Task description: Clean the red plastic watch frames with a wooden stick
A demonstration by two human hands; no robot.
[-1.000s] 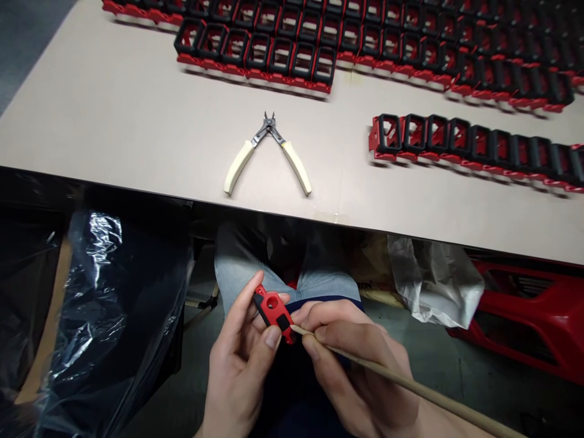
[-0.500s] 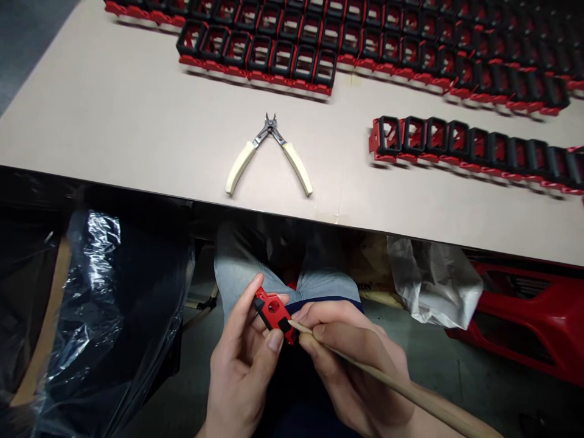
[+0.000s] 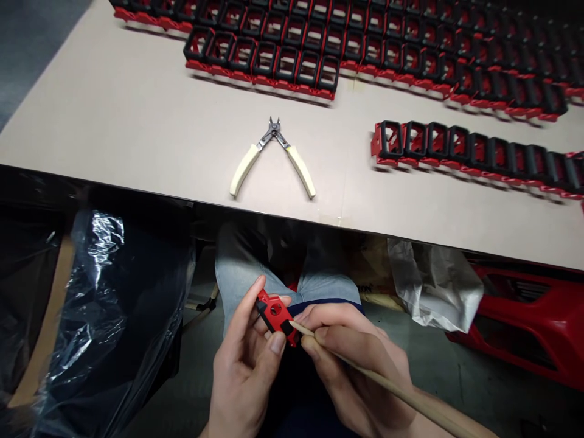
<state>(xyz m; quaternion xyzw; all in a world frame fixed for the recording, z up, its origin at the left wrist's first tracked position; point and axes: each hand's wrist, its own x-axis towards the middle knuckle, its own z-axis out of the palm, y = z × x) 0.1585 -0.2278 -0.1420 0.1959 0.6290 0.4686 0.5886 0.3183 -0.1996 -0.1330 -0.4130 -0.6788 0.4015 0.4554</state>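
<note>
One stick (image 3: 390,386) — tip (image 3: 292,323) shifted, nearer hole (image 3: 275,309) in red part (image 3: 283,315)

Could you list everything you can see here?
Flat table: one, pale beige, ahead
Open rectangular plastic pieces: too many to count, black and red, rows on table
Slim pliers: one, cream and grey, lying open on table
Small holed plastic piece: one, red and black, in left hand
Thin wooden stick: one, tan, in right hand
Shiny plastic sheeting: count unclear, dark, lower left
Flat board strip: one, brown, lower left
Crinkled sheeting: one, silvery, lower right
Hard glossy object: one, red, lower right
Legs: two, in blue jeans, below table
Hands: two, bare, foreground
</note>
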